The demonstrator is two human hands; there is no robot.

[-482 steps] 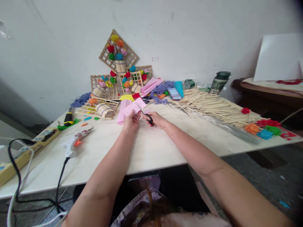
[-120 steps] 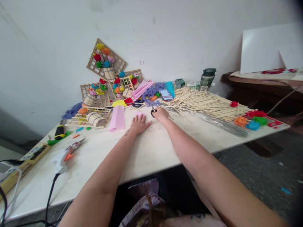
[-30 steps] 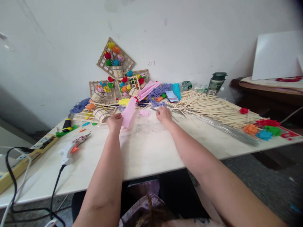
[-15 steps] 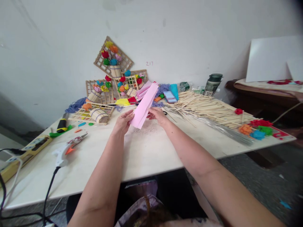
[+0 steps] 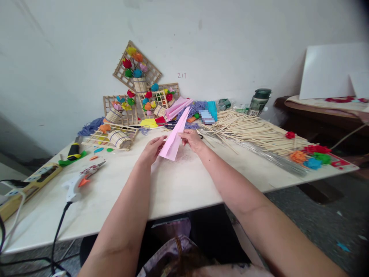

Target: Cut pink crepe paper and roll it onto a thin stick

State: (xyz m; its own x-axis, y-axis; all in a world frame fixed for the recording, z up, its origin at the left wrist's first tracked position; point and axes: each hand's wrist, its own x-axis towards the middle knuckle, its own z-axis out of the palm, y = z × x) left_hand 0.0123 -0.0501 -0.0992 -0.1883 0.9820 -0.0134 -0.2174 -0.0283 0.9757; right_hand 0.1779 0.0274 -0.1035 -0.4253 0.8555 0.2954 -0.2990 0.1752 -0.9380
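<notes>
The paper (image 5: 174, 139), a long pink strip, is between the two hands, slanting away from them and to the right. The left hand (image 5: 159, 147) pinches its left edge near the close end; the right hand (image 5: 183, 137) pinches the other edge a little farther up. Gripping opposite edges probably keeps so limp a sheet taut and its lengthwise fold in line. It seems raised over the counter (image 5: 186, 188), though contact at its near corner is hard to judge.

The glue gun (image 5: 75, 185) lies well left of the left hand, perhaps to leave the middle free for handwork.

The left fingertips are partly behind the paper. Just past the right hand a black loop (image 5: 201, 136) shows, maybe a scissor handle; the rest is hidden. Farther beyond that hand, a pixelated thing (image 5: 206, 116) cannot be made out.
</notes>
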